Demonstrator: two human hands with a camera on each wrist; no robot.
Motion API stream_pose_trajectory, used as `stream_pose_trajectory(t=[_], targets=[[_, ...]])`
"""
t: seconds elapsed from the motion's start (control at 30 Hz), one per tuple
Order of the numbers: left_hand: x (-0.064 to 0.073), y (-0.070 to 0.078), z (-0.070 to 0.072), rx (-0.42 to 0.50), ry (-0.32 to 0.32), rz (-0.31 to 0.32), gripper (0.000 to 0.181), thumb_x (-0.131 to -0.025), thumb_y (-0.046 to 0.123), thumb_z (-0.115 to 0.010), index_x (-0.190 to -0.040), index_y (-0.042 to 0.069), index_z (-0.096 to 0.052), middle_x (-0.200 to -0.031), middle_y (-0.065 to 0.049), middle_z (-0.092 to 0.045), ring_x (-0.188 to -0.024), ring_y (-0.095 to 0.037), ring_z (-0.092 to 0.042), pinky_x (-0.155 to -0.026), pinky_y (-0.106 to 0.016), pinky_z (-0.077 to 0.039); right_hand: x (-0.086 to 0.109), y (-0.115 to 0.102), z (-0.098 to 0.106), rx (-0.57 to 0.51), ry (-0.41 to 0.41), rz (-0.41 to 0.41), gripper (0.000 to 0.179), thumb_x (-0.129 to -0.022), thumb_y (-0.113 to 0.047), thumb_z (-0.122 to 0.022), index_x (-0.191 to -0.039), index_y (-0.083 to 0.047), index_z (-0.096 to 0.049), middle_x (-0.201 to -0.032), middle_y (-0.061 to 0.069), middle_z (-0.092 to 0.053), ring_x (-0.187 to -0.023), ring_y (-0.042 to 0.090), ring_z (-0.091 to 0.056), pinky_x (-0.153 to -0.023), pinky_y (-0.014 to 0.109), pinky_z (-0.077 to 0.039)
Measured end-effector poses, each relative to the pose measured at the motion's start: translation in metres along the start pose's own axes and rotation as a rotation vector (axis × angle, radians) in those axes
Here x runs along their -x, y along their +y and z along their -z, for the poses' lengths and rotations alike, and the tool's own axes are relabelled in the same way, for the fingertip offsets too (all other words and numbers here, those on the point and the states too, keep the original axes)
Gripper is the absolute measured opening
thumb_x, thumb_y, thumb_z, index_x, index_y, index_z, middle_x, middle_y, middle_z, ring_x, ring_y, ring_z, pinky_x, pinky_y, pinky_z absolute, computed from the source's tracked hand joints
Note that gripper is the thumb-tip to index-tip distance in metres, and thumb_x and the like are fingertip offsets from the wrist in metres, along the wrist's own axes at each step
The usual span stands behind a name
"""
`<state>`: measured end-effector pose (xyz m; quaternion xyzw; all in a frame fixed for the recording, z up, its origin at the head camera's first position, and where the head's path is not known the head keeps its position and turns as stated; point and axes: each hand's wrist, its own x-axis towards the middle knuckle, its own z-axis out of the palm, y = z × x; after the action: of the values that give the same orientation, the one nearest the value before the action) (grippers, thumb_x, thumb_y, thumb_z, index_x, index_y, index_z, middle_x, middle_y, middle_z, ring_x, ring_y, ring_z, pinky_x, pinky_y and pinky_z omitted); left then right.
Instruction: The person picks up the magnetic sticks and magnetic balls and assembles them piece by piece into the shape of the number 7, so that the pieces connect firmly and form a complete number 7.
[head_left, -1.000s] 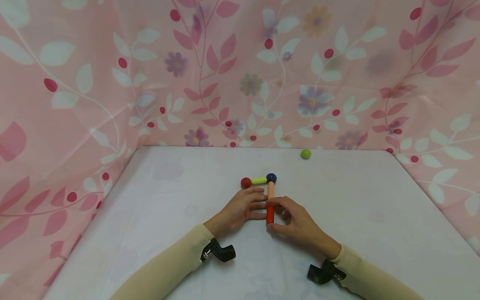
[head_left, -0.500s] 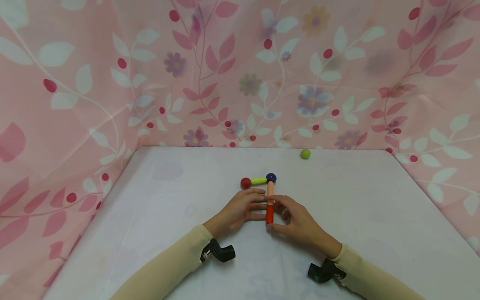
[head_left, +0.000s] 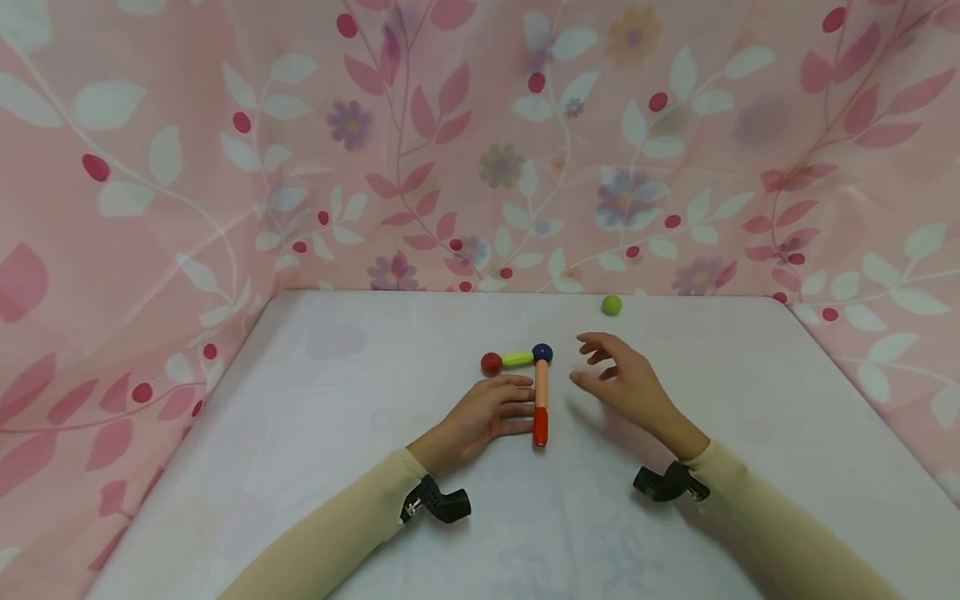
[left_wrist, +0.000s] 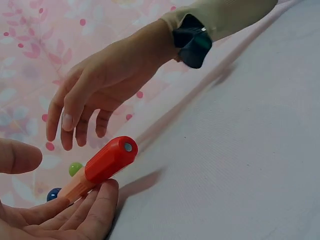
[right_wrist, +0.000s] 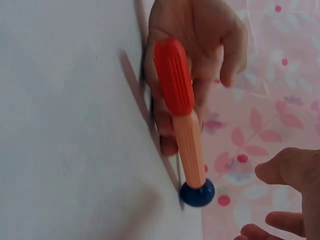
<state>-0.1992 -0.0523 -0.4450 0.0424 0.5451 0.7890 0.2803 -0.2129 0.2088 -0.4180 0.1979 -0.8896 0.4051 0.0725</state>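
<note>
A toy of magnetic rods and balls forms a corner on the table. Its red ball (head_left: 491, 363) joins a yellow-green rod (head_left: 517, 359), which meets a dark blue ball (head_left: 542, 353). From there a peach rod (head_left: 542, 385) runs toward the person, with a red rod (head_left: 541, 427) end to end with it. The red rod's free end shows a small metal disc (left_wrist: 128, 147) in the left wrist view. My left hand (head_left: 480, 417) lies with straight fingers touching the rods' left side. Right of the rods my right hand (head_left: 633, 387) hovers, fingers loosely bent, holding nothing.
A lime-green ball (head_left: 612, 305) sits by the table's far edge, beyond the right hand. The white-covered table (head_left: 337, 367) meets a pink floral curtain (head_left: 480, 167) behind and at both sides. Each wrist carries a small black camera (head_left: 442, 502).
My right hand has let go of the red and peach rods and moved up and to the right, nearer the green ball. The left hand and the toy have stayed in place.
</note>
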Motion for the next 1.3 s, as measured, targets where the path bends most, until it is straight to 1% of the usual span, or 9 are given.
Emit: stream_pose_trajectory(t=[0.17,0.3,0.47,0.6,0.8,1.07,1.17,1.3], targets=[[0.0,-0.002,0.0,-0.01,0.005,-0.012,0.042,-0.106,0.014,-0.058,-0.142,-0.006,-0.052,-0.13,-0.018,-0.063,-0.109,-0.026,-0.066,-0.097,-0.046,-0.055,-0.019,0.025,0.014,0.078,0.099,0.019,0.048,-0.095,-0.01,-0.077,-0.138,0.001,-0.058,-0.124,0.021,-0.066,-0.108,0.036,-0.063,-0.084,0.053,-0.057],[0.001,-0.003,0.0,-0.019,-0.001,-0.022,0.039,-0.106,0.012,-0.057,-0.14,-0.008,-0.053,-0.13,-0.019,-0.063,-0.11,-0.026,-0.066,-0.098,-0.044,-0.054,-0.03,0.044,0.02,0.085,0.161,0.011,0.041,-0.096,-0.007,-0.074,-0.133,0.003,-0.06,-0.124,0.023,-0.065,-0.11,0.037,-0.063,-0.083,0.055,-0.056],[0.001,-0.003,0.0,-0.018,0.007,-0.024,0.037,-0.106,0.011,-0.055,-0.138,-0.008,-0.055,-0.129,-0.02,-0.064,-0.111,-0.027,-0.067,-0.098,-0.043,-0.054,-0.045,0.061,0.025,0.1,0.22,0.001,0.04,-0.095,-0.003,-0.072,-0.132,0.007,-0.061,-0.127,0.027,-0.063,-0.109,0.042,-0.063,-0.084,0.058,-0.056],[0.002,-0.003,0.0,-0.021,0.009,-0.025,0.036,-0.106,0.011,-0.056,-0.137,-0.008,-0.056,-0.128,-0.02,-0.064,-0.11,-0.026,-0.067,-0.098,-0.043,-0.054,-0.057,0.069,0.028,0.125,0.251,-0.013,0.039,-0.094,0.0,-0.071,-0.131,0.007,-0.062,-0.128,0.028,-0.062,-0.109,0.045,-0.062,-0.084,0.059,-0.055],[0.002,-0.003,0.0,-0.026,-0.001,-0.029,0.035,-0.105,0.009,-0.058,-0.136,-0.008,-0.057,-0.129,-0.019,-0.064,-0.111,-0.026,-0.067,-0.099,-0.044,-0.053,-0.07,0.076,0.032,0.145,0.254,-0.064,0.041,-0.093,-0.001,-0.067,-0.133,0.006,-0.062,-0.133,0.03,-0.058,-0.115,0.047,-0.057,-0.088,0.06,-0.051],[0.0,-0.005,0.001,-0.026,-0.01,-0.031,0.036,-0.105,0.01,-0.059,-0.137,-0.008,-0.056,-0.13,-0.02,-0.064,-0.112,-0.026,-0.067,-0.1,-0.043,-0.052,-0.079,0.087,0.034,0.17,0.234,-0.116,0.041,-0.093,0.001,-0.065,-0.133,0.004,-0.062,-0.137,0.029,-0.057,-0.119,0.047,-0.055,-0.098,0.061,-0.044],[0.001,-0.004,0.001,-0.02,-0.008,-0.031,0.035,-0.105,0.009,-0.059,-0.136,-0.007,-0.057,-0.129,-0.02,-0.064,-0.111,-0.026,-0.067,-0.099,-0.043,-0.053,-0.082,0.09,0.033,0.172,0.212,-0.134,0.042,-0.094,0.002,-0.062,-0.136,0.004,-0.061,-0.139,0.029,-0.055,-0.121,0.047,-0.053,-0.098,0.061,-0.044],[0.002,-0.004,0.001,-0.011,-0.006,-0.028,0.035,-0.105,0.009,-0.059,-0.136,-0.007,-0.057,-0.128,-0.019,-0.065,-0.111,-0.025,-0.067,-0.099,-0.043,-0.053,-0.086,0.092,0.033,0.168,0.16,-0.17,0.043,-0.095,0.002,-0.058,-0.139,0.005,-0.059,-0.141,0.029,-0.054,-0.126,0.047,-0.051,-0.104,0.061,-0.042]])
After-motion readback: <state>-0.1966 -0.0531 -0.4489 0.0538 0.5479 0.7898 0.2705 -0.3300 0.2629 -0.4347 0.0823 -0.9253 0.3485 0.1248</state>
